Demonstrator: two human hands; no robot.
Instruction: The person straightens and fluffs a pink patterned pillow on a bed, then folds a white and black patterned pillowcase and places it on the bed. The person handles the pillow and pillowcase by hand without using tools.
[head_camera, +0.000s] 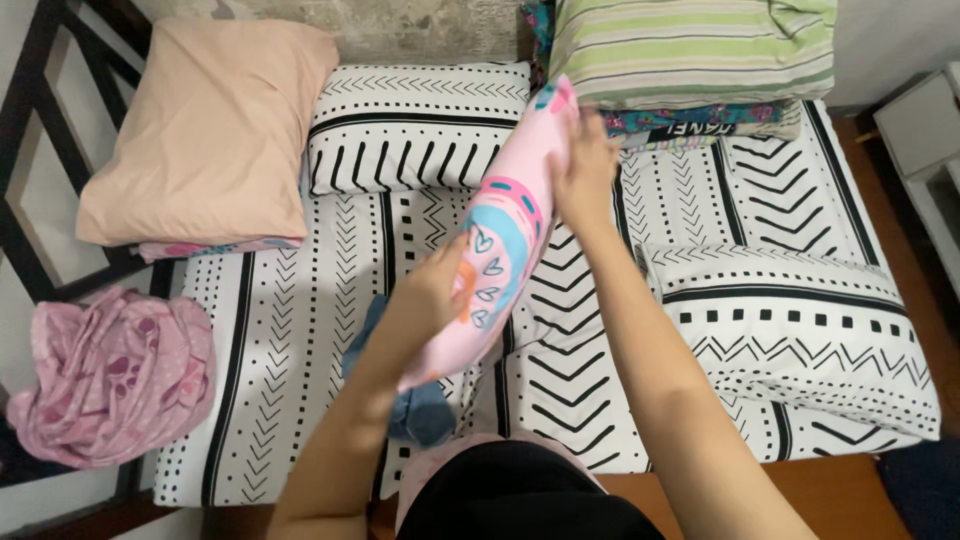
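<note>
A long pink bolster pillow (505, 225) with blue and pink prints is held slantwise over the bed. My left hand (432, 290) grips its lower part. My right hand (580, 165) grips its upper end near the stacked pillows. Under the bolster's lower end a blue cloth (420, 415) lies on the black-and-white patterned mattress sheet (300, 330).
A peach pillow (205, 130) rests at the left on a black metal frame (30, 120). A patterned pillow (415, 125) lies at the head, another (800, 330) at the right. A striped green pillow (690, 45) tops a stack. A crumpled pink cloth (110, 375) sits at the left.
</note>
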